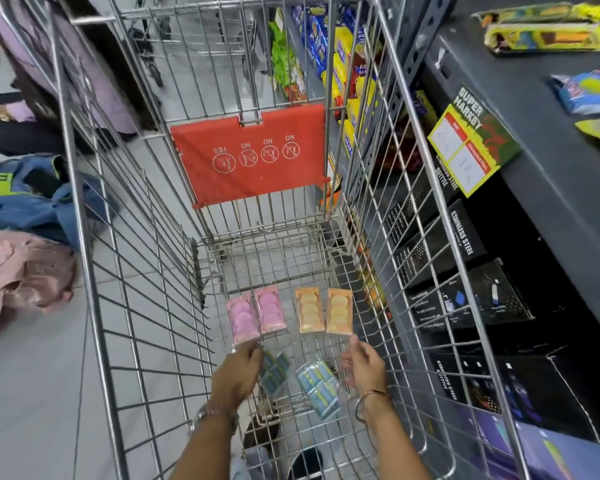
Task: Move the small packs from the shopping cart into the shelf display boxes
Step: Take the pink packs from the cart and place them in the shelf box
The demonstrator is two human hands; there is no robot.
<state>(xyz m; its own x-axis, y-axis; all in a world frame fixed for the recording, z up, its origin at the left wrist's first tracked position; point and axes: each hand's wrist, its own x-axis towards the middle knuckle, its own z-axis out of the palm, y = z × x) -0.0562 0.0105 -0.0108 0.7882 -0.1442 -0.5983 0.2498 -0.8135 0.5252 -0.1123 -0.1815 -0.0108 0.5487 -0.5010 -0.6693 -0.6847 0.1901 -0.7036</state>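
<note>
Both my hands are down inside the shopping cart [84, 202], low over its wire floor. My left hand [236, 372] is curled with the fingertips on the upper edge of a dark teal pack [274, 374]; the pack pokes out to the right of my fingers, tilted. It's blurred, so I can't tell if I've actually clamped it or am just touching it. My right hand [364, 367] is loose, fingers spread and slightly bent, gripping nothing. A light blue pack [317, 386] lies just left of that hand, angled, close to my fingers; contact unclear.

Count of small packs on the cart floor: six. Two blue-ish ones between my hands, as above. Two pink packs [257, 315] side by side just beyond my left fingertips, the nearer pink one almost touching my knuckles. Two orange packs [324, 311] side by side just beyond my right hand, the right-hand one's lower edge just ahead of my fingertip. Pink pair and orange pair sit apart with a gap of bare wire between them.

Beyond the packs, far end of the cart, a red child-seat flap [253, 157] hangs upright. To the right of my right hand, outside the cart wall, dark shelving [551, 161] with black boxes [465, 289] stacked below and snack packets on top.
</note>
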